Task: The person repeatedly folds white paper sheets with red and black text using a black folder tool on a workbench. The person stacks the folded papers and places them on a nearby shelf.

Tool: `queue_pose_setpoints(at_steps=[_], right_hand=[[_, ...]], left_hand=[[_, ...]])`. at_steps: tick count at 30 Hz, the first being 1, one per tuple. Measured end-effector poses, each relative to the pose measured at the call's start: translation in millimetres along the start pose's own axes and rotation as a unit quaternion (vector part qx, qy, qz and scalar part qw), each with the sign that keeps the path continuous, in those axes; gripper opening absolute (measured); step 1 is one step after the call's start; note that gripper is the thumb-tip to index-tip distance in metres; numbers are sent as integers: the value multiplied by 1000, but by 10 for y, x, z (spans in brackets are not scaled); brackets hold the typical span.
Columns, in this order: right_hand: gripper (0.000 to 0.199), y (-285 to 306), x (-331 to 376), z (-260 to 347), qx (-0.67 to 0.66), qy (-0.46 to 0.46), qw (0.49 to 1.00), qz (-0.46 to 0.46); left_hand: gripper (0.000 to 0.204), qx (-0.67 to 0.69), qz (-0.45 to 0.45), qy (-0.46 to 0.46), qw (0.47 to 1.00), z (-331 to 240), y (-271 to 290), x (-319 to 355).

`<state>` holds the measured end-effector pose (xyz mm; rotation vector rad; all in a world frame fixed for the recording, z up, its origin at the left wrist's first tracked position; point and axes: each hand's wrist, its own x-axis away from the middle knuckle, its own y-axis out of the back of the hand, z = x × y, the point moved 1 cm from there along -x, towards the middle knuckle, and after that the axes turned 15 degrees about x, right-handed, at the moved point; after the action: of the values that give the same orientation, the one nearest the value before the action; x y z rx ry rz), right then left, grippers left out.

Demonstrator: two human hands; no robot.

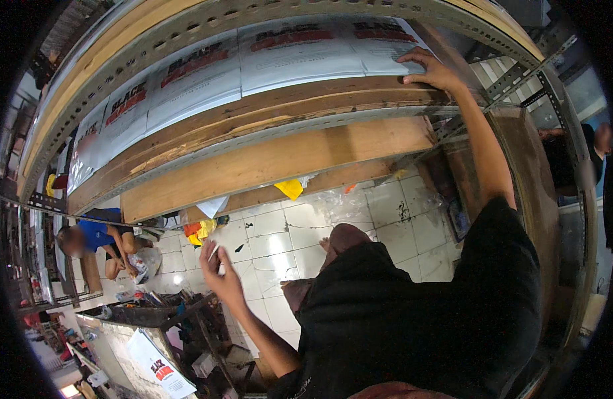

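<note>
White printed plastic sacks (300,53), flat and in stacks, lie side by side along a wooden shelf (266,110). At the right end of that row my right hand (436,70) rests with fingers apart. Its fingertips touch the top of the last stack, and its thumb is at the front edge by the wood. My left hand (223,276) hangs in the air over the tiled floor, fingers loosely curled and apart. A pale strip shows between those fingers; I cannot tell whether it is an object or the floor behind.
Perforated metal posts and rails (552,100) frame the shelf. A lower wooden board (280,159) runs beneath. Yellow plastic (290,189) lies on the floor (306,223). A person in blue (100,236) crouches at left; another (585,159) is at far right. A cluttered table holds a printed sack (159,366).
</note>
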<state>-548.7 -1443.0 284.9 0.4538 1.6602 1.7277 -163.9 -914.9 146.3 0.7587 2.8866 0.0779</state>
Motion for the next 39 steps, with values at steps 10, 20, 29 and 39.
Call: queue_pose_setpoints(at_steps=[10,20,29,39], right_hand=[[35,-145,-245,-260,103,81,987,-95],[25,90,681,940,91,8,980,-179],[42,302,1654,1112,-224,-288,882,-298],[60,-857,1928,1666,-666,-416,616,-70]], left_hand=[[37,182,363,40,913,-746,-2410,289],[70,460,311,233,799,-1202,-4023,956],[47,350,187,241,886,-1002,-3846,871],[38,156,205,83,963,-347,-1462,848]])
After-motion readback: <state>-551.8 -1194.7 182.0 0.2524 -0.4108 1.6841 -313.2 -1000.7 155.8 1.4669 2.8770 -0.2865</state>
